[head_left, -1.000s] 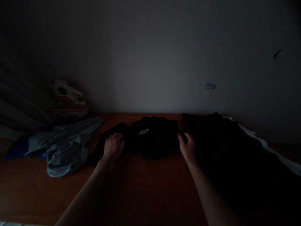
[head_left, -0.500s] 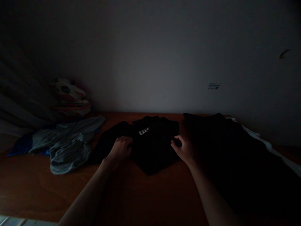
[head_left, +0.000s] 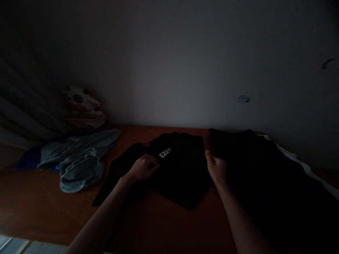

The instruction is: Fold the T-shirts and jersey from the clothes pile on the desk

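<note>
One black garment (head_left: 182,176): lay on the wooden surface (head_left: 53,215), mostly between a person's hands.
Left hand (head_left: 145,167): curled over dark cloth beside the lettered patch (head_left: 165,152); a pinch could not be confirmed.
Right hand (head_left: 217,167): bent its fingers, thumb extended, at the garment's edge; its hold was unclear.
Gray clothing (head_left: 79,162): rested left of the left hand.

A black garment (head_left: 185,176) lies loosely spread on the tabletop (head_left: 164,225), mostly between the left hand (head_left: 144,167) and right hand (head_left: 217,167). Its far edge is uneven, and a pointed corner angles toward the wearer, nearer than both hands. A pale lettered print (head_left: 165,152) sits slantwise just beyond the left hand's fingers. Black cloth also spreads left of that hand; the dark hides whether it is joined.
</note>
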A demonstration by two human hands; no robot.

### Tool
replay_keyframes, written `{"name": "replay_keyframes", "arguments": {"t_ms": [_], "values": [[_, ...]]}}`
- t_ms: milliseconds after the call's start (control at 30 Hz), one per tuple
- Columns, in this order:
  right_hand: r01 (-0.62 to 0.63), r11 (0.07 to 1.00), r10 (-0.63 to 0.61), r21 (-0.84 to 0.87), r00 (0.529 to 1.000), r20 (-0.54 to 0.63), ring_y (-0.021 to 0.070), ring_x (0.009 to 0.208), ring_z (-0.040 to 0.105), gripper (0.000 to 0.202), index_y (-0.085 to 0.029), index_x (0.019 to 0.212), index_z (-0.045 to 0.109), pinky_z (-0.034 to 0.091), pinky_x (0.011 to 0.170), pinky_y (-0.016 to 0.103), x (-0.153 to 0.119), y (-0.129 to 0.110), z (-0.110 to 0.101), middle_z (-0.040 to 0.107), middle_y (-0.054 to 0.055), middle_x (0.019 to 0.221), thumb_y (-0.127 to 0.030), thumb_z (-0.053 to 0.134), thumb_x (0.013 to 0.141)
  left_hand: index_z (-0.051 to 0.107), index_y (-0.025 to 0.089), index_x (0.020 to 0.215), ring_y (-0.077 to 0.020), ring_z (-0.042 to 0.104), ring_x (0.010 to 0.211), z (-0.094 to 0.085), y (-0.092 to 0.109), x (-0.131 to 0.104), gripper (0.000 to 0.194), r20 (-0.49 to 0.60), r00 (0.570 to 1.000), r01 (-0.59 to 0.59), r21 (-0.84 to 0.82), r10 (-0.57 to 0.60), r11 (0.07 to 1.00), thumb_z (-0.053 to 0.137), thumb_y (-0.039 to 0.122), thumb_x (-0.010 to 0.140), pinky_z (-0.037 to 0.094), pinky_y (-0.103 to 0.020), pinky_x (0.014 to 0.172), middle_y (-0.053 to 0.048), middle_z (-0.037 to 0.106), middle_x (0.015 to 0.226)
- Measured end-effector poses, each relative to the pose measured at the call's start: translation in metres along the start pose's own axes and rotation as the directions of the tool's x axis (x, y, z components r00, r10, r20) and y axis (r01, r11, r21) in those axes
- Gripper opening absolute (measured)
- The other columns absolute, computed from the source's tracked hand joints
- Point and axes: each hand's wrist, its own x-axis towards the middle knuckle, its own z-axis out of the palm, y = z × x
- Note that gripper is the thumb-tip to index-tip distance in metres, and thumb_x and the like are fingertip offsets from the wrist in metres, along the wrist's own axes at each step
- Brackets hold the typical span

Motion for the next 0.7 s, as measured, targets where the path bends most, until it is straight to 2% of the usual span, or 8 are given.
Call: {"name": "replay_keyframes", "arguments": {"t_ms": [67, 133, 233, 333, 433, 533, 633, 700], "values": [[0.048, 0.999, -0.048, -0.020, 0.999, 0.025, 0.0185, 0.047, 0.054, 0.068, -0.023, 0.045, 0.057, 0.031, 0.052, 0.032, -0.002, -0.003, 0.000, 0.063, 0.013, 0.051, -0.070, 0.041, 0.091, 0.072, 0.026, 0.113, -0.0305, 0.056, 0.130, 0.002, -0.005, 0.002, 0.034, 0.046, 0.997, -0.059, 0.054, 0.056, 0.997, 0.064, 0.046, 0.087, 0.041, -0.047, 0.111, -0.009, 0.062, 0.141], [0.060, 0.997, -0.059, -0.039, 0.998, 0.029, 0.0173, 0.046, 0.051, 0.067, -0.022, 0.045, 0.058, 0.029, 0.051, 0.032, -0.003, -0.004, 0.001, 0.062, 0.014, 0.049, -0.067, 0.040, 0.092, 0.057, 0.029, 0.139, -0.0398, 0.036, 0.147, 0.003, -0.010, 0.005, 0.069, 0.121, 0.992, 0.021, 0.121, -0.035, 0.992, 0.072, 0.054, 0.077, 0.030, -0.060, 0.117, -0.012, 0.040, 0.161], [0.071, 0.997, -0.070, -0.042, 0.997, 0.022, 0.0168, 0.045, 0.050, 0.066, -0.022, 0.046, 0.058, 0.029, 0.051, 0.032, -0.003, -0.003, 0.002, 0.061, 0.013, 0.048, -0.064, 0.038, 0.093, 0.023, 0.030, 0.161, -0.0498, 0.011, 0.152, 0.004, -0.016, 0.009, 0.121, 0.163, 0.963, 0.179, 0.201, -0.213, 0.963, 0.078, 0.069, 0.061, 0.017, -0.071, 0.117, -0.017, 0.013, 0.169], [0.082, 0.996, -0.081, -0.032, 0.996, 0.029, 0.0161, 0.045, 0.048, 0.065, -0.022, 0.045, 0.055, 0.030, 0.051, 0.032, -0.003, -0.003, 0.002, 0.060, 0.012, 0.048, -0.064, 0.039, 0.093, 0.007, 0.027, 0.163, -0.0501, 0.008, 0.152, 0.006, -0.020, 0.014, 0.139, 0.153, 0.946, 0.251, 0.214, -0.286, 0.944, 0.078, 0.077, 0.054, 0.016, -0.071, 0.117, -0.020, 0.008, 0.169], [0.110, 0.994, -0.110, -0.010, 0.994, 0.016, 0.0173, 0.049, 0.052, 0.060, -0.023, 0.051, 0.055, 0.035, 0.054, 0.031, -0.005, -0.007, 0.000, 0.062, 0.010, 0.052, -0.066, 0.042, 0.092, 0.019, 0.025, 0.162, -0.0486, 0.015, 0.152, 0.010, -0.022, 0.015, 0.132, 0.112, 0.941, 0.294, 0.201, -0.320, 0.935, 0.073, 0.082, 0.056, 0.017, -0.069, 0.118, -0.022, 0.017, 0.168], [0.239, 0.968, -0.239, 0.073, 0.971, -0.018, 0.0224, 0.073, 0.065, 0.050, -0.023, 0.072, 0.062, 0.047, 0.072, 0.032, -0.007, -0.012, 0.001, 0.072, 0.010, 0.077, -0.070, 0.052, 0.086, 0.049, 0.022, 0.148, -0.0448, 0.029, 0.149, 0.013, -0.023, 0.013, 0.096, -0.016, 0.956, 0.291, 0.162, -0.293, 0.943, 0.062, 0.081, 0.074, 0.026, -0.064, 0.117, -0.020, 0.035, 0.161], [0.268, 0.961, -0.274, 0.071, 0.956, 0.103, 0.0269, 0.093, 0.068, 0.054, -0.023, 0.099, 0.064, 0.051, 0.085, 0.038, -0.011, -0.015, 0.005, 0.073, 0.011, 0.100, -0.072, 0.063, 0.077, 0.068, 0.020, 0.121, -0.0353, 0.054, 0.130, 0.009, -0.014, 0.009, 0.058, -0.154, 0.976, 0.178, 0.146, -0.155, 0.973, 0.052, 0.066, 0.090, 0.041, -0.052, 0.110, -0.016, 0.059, 0.138], [0.225, 0.974, -0.223, 0.016, 0.952, 0.208, 0.0290, 0.097, 0.069, 0.061, -0.022, 0.112, 0.061, 0.052, 0.085, 0.040, -0.013, -0.014, 0.008, 0.072, 0.011, 0.107, -0.071, 0.065, 0.075, 0.071, 0.020, 0.106, -0.0287, 0.064, 0.109, 0.003, 0.000, 0.004, 0.049, -0.113, 0.993, 0.059, 0.149, -0.043, 0.987, 0.051, 0.062, 0.093, 0.049, -0.044, 0.101, -0.012, 0.068, 0.117]]}}
